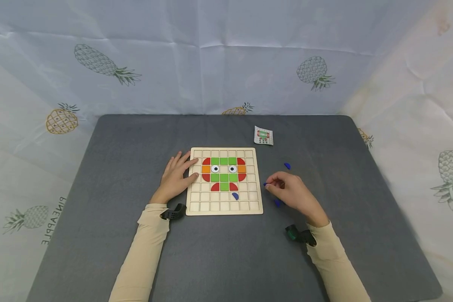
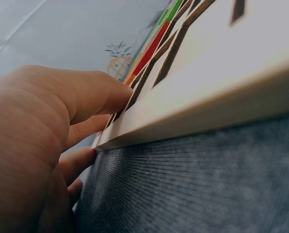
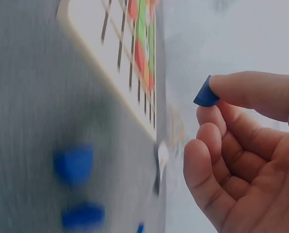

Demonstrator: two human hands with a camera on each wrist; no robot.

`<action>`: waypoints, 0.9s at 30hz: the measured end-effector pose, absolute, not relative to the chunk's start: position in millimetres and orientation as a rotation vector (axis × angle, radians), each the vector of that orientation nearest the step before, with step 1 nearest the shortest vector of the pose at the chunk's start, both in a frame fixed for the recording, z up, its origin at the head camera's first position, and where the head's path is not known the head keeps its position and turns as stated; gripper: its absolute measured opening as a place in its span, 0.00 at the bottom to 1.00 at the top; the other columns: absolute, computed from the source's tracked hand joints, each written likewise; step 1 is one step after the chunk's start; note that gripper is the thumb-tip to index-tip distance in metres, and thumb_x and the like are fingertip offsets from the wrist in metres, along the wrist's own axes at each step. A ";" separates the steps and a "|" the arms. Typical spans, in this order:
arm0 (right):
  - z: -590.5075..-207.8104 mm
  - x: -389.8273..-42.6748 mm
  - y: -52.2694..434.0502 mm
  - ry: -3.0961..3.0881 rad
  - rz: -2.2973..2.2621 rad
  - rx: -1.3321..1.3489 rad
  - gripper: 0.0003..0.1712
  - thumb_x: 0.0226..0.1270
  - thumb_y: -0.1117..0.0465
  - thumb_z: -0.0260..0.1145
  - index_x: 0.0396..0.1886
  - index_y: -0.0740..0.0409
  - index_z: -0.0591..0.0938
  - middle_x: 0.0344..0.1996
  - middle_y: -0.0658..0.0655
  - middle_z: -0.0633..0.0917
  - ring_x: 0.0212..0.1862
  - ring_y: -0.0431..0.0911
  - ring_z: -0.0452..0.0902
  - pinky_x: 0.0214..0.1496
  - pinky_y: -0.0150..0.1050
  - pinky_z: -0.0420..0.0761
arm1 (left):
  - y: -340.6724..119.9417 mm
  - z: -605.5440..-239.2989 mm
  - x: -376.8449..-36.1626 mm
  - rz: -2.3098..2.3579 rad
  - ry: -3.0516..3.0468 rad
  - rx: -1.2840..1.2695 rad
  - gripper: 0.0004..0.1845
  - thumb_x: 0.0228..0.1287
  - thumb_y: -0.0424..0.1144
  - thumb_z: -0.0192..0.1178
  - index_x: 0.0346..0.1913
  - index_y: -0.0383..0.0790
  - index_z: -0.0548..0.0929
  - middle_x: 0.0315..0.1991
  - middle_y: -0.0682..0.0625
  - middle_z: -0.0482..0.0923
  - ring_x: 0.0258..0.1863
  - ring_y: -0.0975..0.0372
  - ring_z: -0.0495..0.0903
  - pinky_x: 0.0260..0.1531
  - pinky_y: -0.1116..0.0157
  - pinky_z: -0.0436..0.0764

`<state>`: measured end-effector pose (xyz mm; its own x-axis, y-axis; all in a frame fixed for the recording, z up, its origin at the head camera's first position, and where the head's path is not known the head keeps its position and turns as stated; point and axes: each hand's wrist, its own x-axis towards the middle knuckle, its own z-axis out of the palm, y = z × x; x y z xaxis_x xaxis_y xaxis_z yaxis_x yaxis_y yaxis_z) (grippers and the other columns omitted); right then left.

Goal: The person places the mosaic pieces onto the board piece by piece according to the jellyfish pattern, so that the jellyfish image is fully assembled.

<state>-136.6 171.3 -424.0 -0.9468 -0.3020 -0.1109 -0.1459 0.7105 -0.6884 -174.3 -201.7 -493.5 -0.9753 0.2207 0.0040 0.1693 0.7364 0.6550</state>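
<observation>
A wooden grid board lies on the grey mat, bearing a figure of green, red and orange tiles with two white eyes and one blue piece. My left hand rests flat against the board's left edge, fingers straight on its rim. To the right of the board my right hand pinches a small blue piece between thumb and forefinger, raised off the mat. More blue pieces lie loose on the mat under and beside that hand, one further back.
A small picture card showing the figure lies behind the board's right corner. The grey mat covers the table, with a pineapple-print cloth hanging all around. Black wrist cameras sit on both sleeves.
</observation>
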 end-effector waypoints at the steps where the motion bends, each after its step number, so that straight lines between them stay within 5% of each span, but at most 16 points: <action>1: -423.9 -135.7 166.0 2.683 -1.072 -0.374 0.06 0.70 0.62 0.68 0.43 0.58 0.84 0.30 0.53 0.80 0.30 0.42 0.71 0.27 0.32 0.72 | -201.7 -493.5 -174.4 1.066 2.859 0.318 0.30 0.70 0.44 0.61 0.74 0.45 0.72 0.82 0.43 0.54 0.84 0.48 0.41 0.83 0.50 0.34; 9: -429.0 -127.9 130.6 2.591 -1.075 -0.596 0.11 0.71 0.65 0.66 0.50 0.61 0.86 0.35 0.52 0.83 0.33 0.42 0.72 0.30 0.30 0.74 | -201.5 -493.1 -174.2 1.053 2.862 0.312 0.30 0.70 0.45 0.61 0.74 0.45 0.72 0.82 0.43 0.54 0.84 0.48 0.41 0.83 0.49 0.34; 19: -441.2 -123.1 104.7 2.487 -0.973 -0.573 0.03 0.69 0.61 0.69 0.38 0.55 0.86 0.27 0.48 0.84 0.27 0.38 0.73 0.27 0.29 0.75 | -201.6 -492.7 -174.2 1.056 2.858 0.311 0.30 0.70 0.45 0.61 0.74 0.46 0.72 0.82 0.44 0.54 0.84 0.48 0.41 0.83 0.49 0.34; 27: -446.3 -122.4 95.6 2.537 -0.841 -0.585 0.07 0.69 0.58 0.70 0.31 0.53 0.86 0.21 0.45 0.80 0.23 0.37 0.70 0.24 0.29 0.69 | -201.5 -492.6 -174.5 1.062 2.859 0.314 0.30 0.70 0.45 0.61 0.74 0.45 0.72 0.82 0.44 0.54 0.84 0.48 0.41 0.83 0.50 0.34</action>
<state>-122.4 95.6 -446.3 -0.8309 -0.5021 -0.2399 -0.2594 0.7309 -0.6313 -174.5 -201.5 -492.6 -0.9762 0.2168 0.0001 0.1643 0.7395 0.6528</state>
